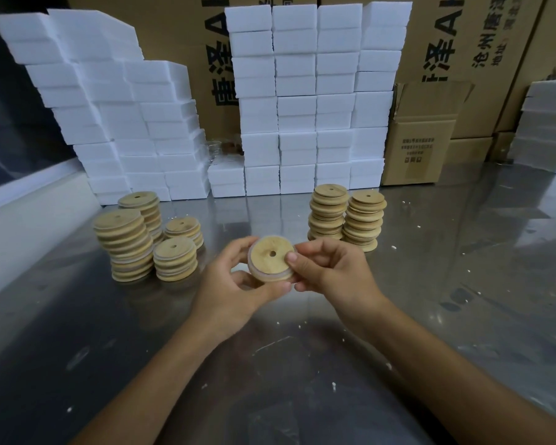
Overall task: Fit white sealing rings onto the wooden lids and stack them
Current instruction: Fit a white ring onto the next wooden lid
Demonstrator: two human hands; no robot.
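Both hands hold one round wooden lid (pixel 268 256) with a small centre hole above the metal table. A whitish sealing ring (pixel 272 277) runs around its rim. My left hand (pixel 235 281) grips the lid from the left and below. My right hand (pixel 331 268) pinches its right edge with thumb and fingers. To the left stand several stacks of lids (pixel 126 245) that show pale rings between the layers. Two taller stacks of wooden lids (pixel 347 216) stand at the right behind my hands.
White foam blocks (pixel 302 101) are piled in tall walls along the back, with cardboard boxes (pixel 421 136) behind and to the right. The steel table (pixel 270 364) carries small white crumbs. A pale ledge (pixel 23 226) borders the left side.
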